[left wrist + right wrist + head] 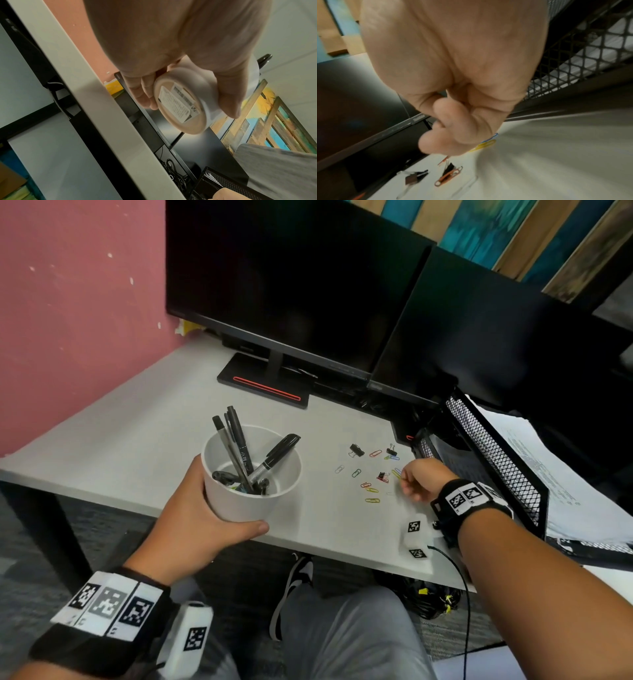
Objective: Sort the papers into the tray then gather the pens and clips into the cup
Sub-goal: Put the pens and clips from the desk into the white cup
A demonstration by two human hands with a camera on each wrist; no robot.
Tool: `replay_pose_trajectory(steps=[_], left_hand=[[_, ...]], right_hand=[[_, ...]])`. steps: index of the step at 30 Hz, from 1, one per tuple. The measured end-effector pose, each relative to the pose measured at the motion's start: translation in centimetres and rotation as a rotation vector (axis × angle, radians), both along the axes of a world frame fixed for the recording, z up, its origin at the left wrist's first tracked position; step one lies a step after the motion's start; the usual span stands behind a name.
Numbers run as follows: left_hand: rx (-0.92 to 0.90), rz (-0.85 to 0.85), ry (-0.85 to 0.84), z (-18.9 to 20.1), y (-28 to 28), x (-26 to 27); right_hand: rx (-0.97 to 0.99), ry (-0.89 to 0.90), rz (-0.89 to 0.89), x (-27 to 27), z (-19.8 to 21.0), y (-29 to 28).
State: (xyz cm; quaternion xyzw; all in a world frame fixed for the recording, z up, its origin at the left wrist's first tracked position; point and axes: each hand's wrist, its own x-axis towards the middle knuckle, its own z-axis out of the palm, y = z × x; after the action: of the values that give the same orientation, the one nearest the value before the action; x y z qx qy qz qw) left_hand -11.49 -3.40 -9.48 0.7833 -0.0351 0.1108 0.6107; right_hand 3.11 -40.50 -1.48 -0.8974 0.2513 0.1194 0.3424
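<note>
Office desk setup. Two dark monitors (291, 285) on a white desk (144, 419), mesh paper tray (493, 453), scattered paper clips (371, 484).

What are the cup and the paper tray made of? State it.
Cup: looks like matte white plastic or glazed ceramic, with smooth walls and an unglazed-looking tan base under a label; cannot tell which. Paper tray: black metal mesh, with a diamond lattice you can see through.

Matt white plastic cup (251, 484), smooth pale matt surface (137, 436), black metal mesh tray (493, 453) with paper sheets (555, 474), coloured wire clips (371, 490), glossy monitors (291, 278)
</note>
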Motion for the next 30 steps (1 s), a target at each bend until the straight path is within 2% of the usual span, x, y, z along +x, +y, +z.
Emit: replay_pose_trajectory(steps=[6,12,19,21,25,30], left_hand=[[-0.008,-0.005,-0.005,-0.1,0.1,0.2],[-0.007,-0.004,-0.003,0.1,-0.2,0.0],[-0.031,-0.019,-0.002,0.2,-0.6,-0.3],[-0.039,-0.028,0.002,0.2,-0.7,-0.4],[-0.041,-0.046,0.005,0.0,-0.8,-0.4],[-0.035,-0.053,0.005,-0.1,-1.3,-0.4]], right_hand=[[-0.277,0.089,0.311,-0.6,-0.8,0.6],[-0.455,0.169,0.399,-1.0,-0.9,2.1],[-0.448,0.208,0.436,-1.6,-1.0,2.5],[-0.411,0.166,0.475,-1.8,0.3,3.3],[-0.159,-0.099,0.577,-2.6,5.6,7.9],[-0.128,-0.331,0.919,-6.6,11.7,15.6]])
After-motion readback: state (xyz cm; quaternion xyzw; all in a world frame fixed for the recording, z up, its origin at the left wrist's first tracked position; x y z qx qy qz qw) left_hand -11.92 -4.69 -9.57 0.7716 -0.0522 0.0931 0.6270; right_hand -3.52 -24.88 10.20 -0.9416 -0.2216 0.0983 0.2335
